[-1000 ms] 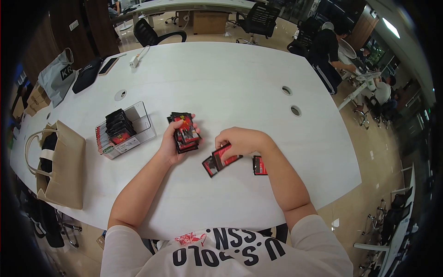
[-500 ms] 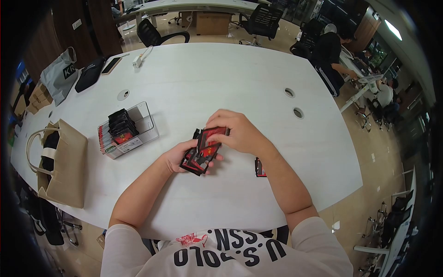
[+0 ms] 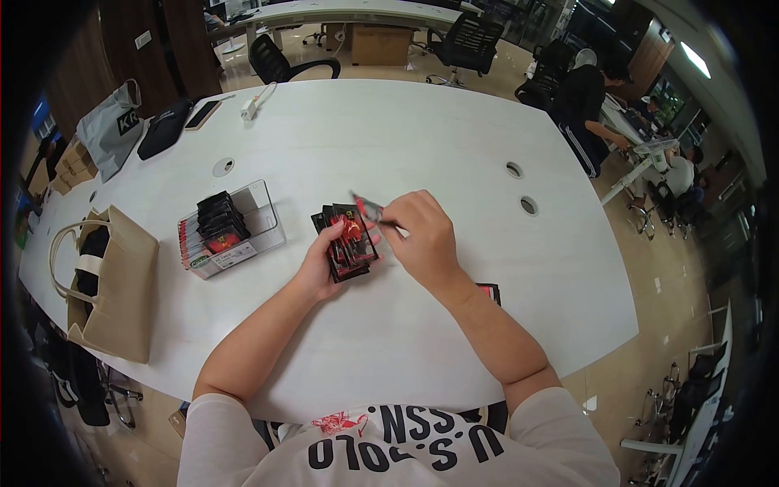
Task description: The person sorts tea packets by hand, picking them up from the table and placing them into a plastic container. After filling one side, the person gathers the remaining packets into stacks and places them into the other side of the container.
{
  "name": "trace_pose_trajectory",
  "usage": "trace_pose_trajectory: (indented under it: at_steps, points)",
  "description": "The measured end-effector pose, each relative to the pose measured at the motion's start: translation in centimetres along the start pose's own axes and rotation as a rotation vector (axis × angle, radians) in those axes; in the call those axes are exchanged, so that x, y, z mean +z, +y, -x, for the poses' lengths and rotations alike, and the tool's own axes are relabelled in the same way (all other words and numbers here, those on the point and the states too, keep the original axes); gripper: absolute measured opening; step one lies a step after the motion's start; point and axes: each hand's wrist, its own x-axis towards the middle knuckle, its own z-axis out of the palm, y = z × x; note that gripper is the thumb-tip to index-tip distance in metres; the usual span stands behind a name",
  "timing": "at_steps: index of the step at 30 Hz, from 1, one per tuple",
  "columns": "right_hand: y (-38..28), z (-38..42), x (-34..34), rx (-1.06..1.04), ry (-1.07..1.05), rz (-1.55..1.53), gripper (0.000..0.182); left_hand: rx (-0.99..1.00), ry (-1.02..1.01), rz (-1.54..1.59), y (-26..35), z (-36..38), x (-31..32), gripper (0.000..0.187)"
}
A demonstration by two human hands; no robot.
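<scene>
Several black and red packets lie fanned in my left hand, whose thumb presses on them from the left. Just right of them, my right hand pinches a single packet, tilted and slightly blurred. Another packet lies on the white table, partly hidden under my right forearm. To the left stands a clear box holding several similar packets, some upright in a row and some leaning on top.
A beige tote bag stands on the white table at left. Behind it are a grey bag, a black pouch, a phone and a white charger. A person stands beyond the table's right edge.
My right hand has moved right, lifting one packet off the stack. My left hand with the other packets has shifted slightly up. The view has shifted a little.
</scene>
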Motion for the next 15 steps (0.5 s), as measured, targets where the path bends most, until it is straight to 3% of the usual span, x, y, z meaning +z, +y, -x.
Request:
trace_pose_trajectory:
  at_steps: [2, 5, 7, 11, 15]
  points:
    - [0.6, -0.1, -0.2, -0.385, 0.070, 0.096, 0.015, -0.075, -0.032, 0.142, 0.8, 0.2, -0.1, 0.056]
    - [-0.2, 0.4, -0.6, -0.475, 0.093, 0.030, 0.019, -0.202, -0.134, 0.327, 1.4, 0.1, -1.2, 0.063]
    - [0.1, 0.9, -0.2, -0.451, 0.072, -0.026, 0.025, -0.282, -0.108, 0.414, 1.1, 0.1, -1.6, 0.065]
    - [0.6, 1.0, 0.2, -0.422, -0.022, -0.071, 0.025, -0.367, -0.322, 0.411, 0.8, 0.3, -2.0, 0.060]
    - [1.5, 1.0, 1.4, -0.236, -0.344, -0.305, 0.025, -0.332, -0.305, 0.431, 0.7, 0.4, -2.6, 0.061]
